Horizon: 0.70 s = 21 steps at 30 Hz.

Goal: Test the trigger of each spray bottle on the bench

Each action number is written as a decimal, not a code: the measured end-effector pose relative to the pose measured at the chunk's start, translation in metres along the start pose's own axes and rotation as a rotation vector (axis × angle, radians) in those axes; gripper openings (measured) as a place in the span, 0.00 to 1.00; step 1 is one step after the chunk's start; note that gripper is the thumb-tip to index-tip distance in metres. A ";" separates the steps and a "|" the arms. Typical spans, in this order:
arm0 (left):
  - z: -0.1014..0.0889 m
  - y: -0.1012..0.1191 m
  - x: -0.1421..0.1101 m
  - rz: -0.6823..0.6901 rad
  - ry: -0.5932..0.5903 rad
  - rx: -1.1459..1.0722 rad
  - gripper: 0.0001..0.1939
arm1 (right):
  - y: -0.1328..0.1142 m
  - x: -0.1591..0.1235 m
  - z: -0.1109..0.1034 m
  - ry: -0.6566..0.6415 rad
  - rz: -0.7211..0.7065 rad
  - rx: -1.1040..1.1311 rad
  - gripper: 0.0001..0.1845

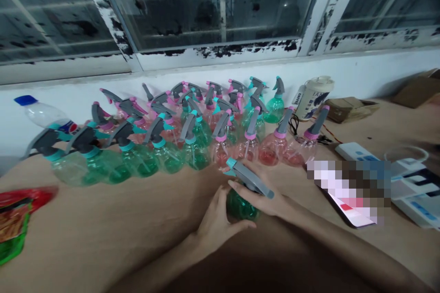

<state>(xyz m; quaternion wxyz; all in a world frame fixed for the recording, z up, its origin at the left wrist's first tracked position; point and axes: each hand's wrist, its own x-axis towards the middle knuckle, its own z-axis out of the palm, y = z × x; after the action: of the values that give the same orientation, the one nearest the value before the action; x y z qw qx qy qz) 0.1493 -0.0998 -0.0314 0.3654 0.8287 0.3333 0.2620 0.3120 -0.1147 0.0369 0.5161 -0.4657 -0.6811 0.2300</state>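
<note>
A green spray bottle (243,206) with a grey and turquoise trigger head is held between both hands near the table's front. My left hand (216,219) wraps round the left side of its round body, the thumb reaching along the front. My right hand (263,194) closes about the neck, just under the grey spray head (250,177). Part of the bottle's body and its neck are hidden by the fingers. Behind the hands stand rows of spray bottles, green ones (168,158) with turquoise collars and pink ones (273,149) with pink collars.
A clear plastic bottle with a blue cap (46,112) leans at the far left. A red and green packet (15,219) lies at the left edge. To the right are a lit phone (357,213), a white power strip (357,152), a coffee cup (313,98) and a cardboard box (350,109).
</note>
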 end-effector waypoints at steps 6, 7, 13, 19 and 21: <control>-0.007 -0.008 -0.002 0.020 -0.052 0.083 0.45 | 0.006 0.001 0.002 -0.025 0.010 -0.001 0.10; -0.011 -0.011 -0.003 0.044 -0.074 0.108 0.43 | 0.007 0.001 0.001 -0.039 0.011 0.008 0.12; -0.042 -0.025 -0.013 0.030 -0.040 0.248 0.26 | 0.006 0.004 0.001 -0.109 0.043 0.112 0.17; -0.059 -0.037 -0.009 0.050 0.123 0.368 0.11 | 0.008 0.007 0.009 -0.117 0.120 0.187 0.19; -0.060 -0.041 -0.007 0.100 0.132 0.421 0.10 | 0.010 0.007 0.011 -0.125 0.123 0.195 0.17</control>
<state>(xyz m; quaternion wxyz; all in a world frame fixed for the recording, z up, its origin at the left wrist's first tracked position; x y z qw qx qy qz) 0.0894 -0.0577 -0.0291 0.1485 0.8832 0.3622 0.2582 0.3058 -0.1026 0.0284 0.5005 -0.4391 -0.6562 0.3550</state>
